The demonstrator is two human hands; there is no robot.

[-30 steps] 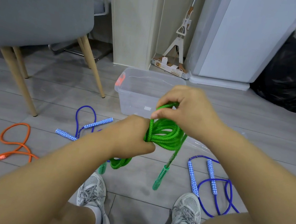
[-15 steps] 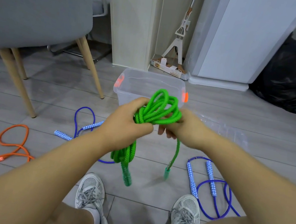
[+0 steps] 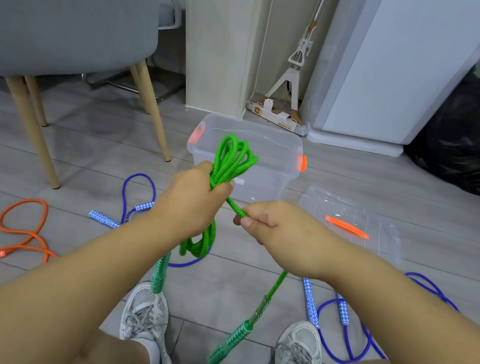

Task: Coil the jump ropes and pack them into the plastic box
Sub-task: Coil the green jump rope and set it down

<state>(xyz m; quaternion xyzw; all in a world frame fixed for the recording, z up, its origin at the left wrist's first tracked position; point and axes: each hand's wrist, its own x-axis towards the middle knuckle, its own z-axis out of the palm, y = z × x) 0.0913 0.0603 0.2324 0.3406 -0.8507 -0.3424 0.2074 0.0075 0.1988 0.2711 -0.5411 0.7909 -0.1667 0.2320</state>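
**Inspector:** Head view. Where is the green braided jump rope [image 3: 230, 162]?

**Assessor:** It is off the grey plank floor [image 3: 82, 161], held in front of the box. The left hand [image 3: 196, 200] is clenched round the gathered loops at their waist. Some loops stand above the fist, and the rest hang below it with one green handle [image 3: 159, 275]. The right hand [image 3: 281, 233] pinches a single strand leading out of the bundle, and the second green handle [image 3: 233, 342] dangles beneath it. I judge this rope nearly coiled but not packed.

**Inspector:** And the clear rectangular plastic box with orange latches [image 3: 266, 182]?

**Assessor:** It stands open toward the floor's far edge, and no rope shows inside. Its clear flat lid [image 3: 377, 239] lies on the floor just to its right.

**Inspector:** What is outstanding?

**Assessor:** Three ropes lie loose and uncoiled. The orange rope [image 3: 21, 232] is by the floor's left edge, one blue rope [image 3: 136, 195] is left of the feet, and another blue rope [image 3: 344, 333] is to the right. My judgement: the task is at an early stage, with one of four ropes in hand and none boxed.
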